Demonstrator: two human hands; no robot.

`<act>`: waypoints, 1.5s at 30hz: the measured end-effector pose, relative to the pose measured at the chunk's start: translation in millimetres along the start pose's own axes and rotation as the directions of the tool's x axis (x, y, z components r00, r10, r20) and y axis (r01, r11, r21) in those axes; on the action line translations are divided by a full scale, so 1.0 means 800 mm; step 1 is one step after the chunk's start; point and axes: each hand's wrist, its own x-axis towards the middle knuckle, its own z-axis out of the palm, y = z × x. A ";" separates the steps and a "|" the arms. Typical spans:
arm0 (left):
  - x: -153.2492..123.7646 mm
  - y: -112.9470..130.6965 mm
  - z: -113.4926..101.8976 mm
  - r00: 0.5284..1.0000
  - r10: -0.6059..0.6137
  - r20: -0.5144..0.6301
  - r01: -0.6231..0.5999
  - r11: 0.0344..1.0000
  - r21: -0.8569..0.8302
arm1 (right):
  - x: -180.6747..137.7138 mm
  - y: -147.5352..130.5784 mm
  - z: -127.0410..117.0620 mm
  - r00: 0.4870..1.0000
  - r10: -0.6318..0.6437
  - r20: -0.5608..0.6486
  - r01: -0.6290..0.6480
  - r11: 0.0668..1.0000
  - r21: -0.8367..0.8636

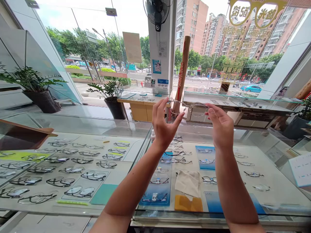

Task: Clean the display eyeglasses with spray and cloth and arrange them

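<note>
A pair of thin-rimmed eyeglasses (199, 104) is held up in front of me, above the glass counter. My left hand (163, 124) holds its left side, with the fingertips by the outer edge of the rim and the thumb at the lower rim near the nose bridge. At the opposite end, my right hand (222, 127) pinches the frame between thumb and fingers. Beneath my hands, a beige cloth (187, 182) lies crumpled on the counter, overlapping an orange-yellow cloth or pouch (188, 203).
Rows of eyeglasses fill the left display case (82, 160) and the right display case (252, 174). A small white bottle (153, 135) stands between them. Farther off are a wooden post (182, 71), potted plants (114, 106), a wall fan (157, 13) and large windows.
</note>
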 end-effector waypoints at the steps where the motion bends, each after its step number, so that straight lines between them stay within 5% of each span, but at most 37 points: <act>1: 0.000 0.000 0.000 1.000 0.007 -0.004 -0.007 1.000 -0.003 | 0.000 0.000 0.000 1.000 0.006 0.001 -0.006 1.000 0.003; 10: 0.002 0.002 0.000 1.000 0.014 0.017 -0.013 1.000 -0.026 | -0.001 -0.012 0.004 0.998 0.061 0.000 -0.060 0.985 0.159; 23: -0.003 -0.008 0.005 0.997 0.009 0.074 -0.001 0.994 -0.109 | 0.002 -0.009 -0.005 0.976 0.141 0.168 -0.192 0.920 0.343; 35: 0.000 -0.009 0.004 0.993 -0.076 0.092 0.093 0.976 -0.199 | 0.002 -0.011 -0.009 0.968 0.131 0.215 -0.194 0.932 0.306; 41: 0.011 -0.015 -0.007 0.932 -0.094 0.350 0.246 0.874 -0.419 | 0.014 0.012 -0.008 0.975 0.124 0.187 -0.168 0.955 0.243; 45: 0.016 -0.014 -0.012 0.866 -0.033 0.500 0.341 0.769 -0.541 | 0.020 0.032 -0.001 0.944 0.130 0.305 -0.162 0.984 0.081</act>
